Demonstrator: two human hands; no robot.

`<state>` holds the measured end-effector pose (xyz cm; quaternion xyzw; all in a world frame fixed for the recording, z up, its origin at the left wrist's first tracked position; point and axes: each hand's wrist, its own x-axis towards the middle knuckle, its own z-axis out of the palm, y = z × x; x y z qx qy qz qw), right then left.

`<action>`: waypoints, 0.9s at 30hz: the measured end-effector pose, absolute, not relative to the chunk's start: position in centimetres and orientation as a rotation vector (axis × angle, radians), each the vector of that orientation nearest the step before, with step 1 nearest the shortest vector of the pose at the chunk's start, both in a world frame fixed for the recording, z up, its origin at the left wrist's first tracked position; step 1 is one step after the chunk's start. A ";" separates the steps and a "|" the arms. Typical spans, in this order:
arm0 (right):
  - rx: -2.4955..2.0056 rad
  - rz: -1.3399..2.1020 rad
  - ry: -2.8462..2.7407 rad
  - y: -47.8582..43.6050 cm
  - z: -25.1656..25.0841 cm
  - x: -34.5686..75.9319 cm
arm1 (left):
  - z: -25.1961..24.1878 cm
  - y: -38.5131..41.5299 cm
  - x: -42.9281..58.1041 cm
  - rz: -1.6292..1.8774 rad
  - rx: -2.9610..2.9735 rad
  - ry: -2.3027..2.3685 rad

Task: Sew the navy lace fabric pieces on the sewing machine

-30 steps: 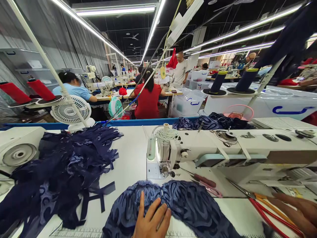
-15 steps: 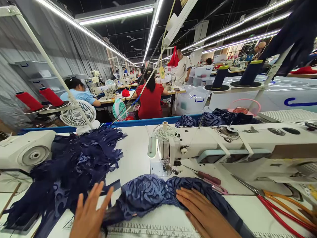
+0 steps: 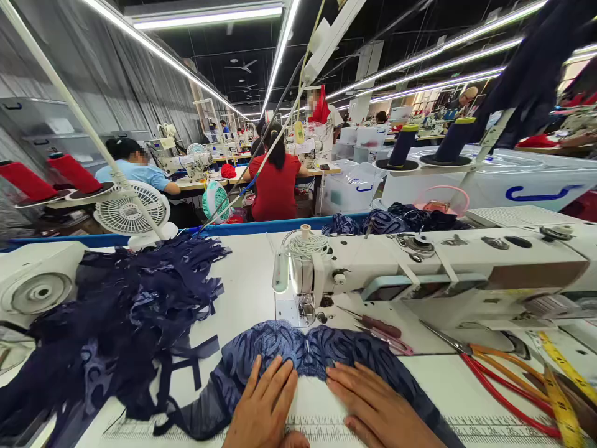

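A navy lace bra (image 3: 261, 342) lies spread across the white table in front of the sewing machine (image 3: 305, 274). On its left cup rests my left hand (image 3: 268, 398), flat with the fingers stretched out. My right hand (image 3: 368, 398) lies flat on the lower edge of the right cup, fingers extended. Neither hand grips the cloth. The bra's left wing trails off toward a printed ruler (image 3: 321, 426) along the table's front. Its right wing runs down partly behind my right forearm.
A heap of navy fabric strips (image 3: 140, 311) covers the left side. Right of the needle area lie a dark-red-handled pointed tool (image 3: 382, 325), scissors (image 3: 485, 354) and a yellow tape measure (image 3: 562, 398). A white fan (image 3: 133, 211) stands behind; co-workers sit beyond.
My left hand has moved right, from beside the bra onto its left cup. My right hand stays on the right cup. The camera view has shifted slightly.
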<state>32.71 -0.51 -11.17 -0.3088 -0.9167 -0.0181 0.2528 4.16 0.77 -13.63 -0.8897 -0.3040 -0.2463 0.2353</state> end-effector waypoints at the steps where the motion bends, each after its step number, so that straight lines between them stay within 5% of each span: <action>1: -0.852 -0.038 -2.501 -0.5 -11.4 33.1 | -14.0 0.8 4.2 -0.674 -2.449 -0.830; 6: -1.025 -0.031 -2.268 0.5 -12.0 33.7 | -13.4 0.9 2.8 -0.772 -2.568 -0.970; 12: -1.257 -0.424 -2.067 5.0 -12.4 30.5 | -13.2 5.4 4.5 -1.008 -2.253 -1.616; 27: -1.100 -0.590 -1.875 4.8 -12.5 30.6 | -13.3 5.4 5.2 -1.326 -2.135 -1.474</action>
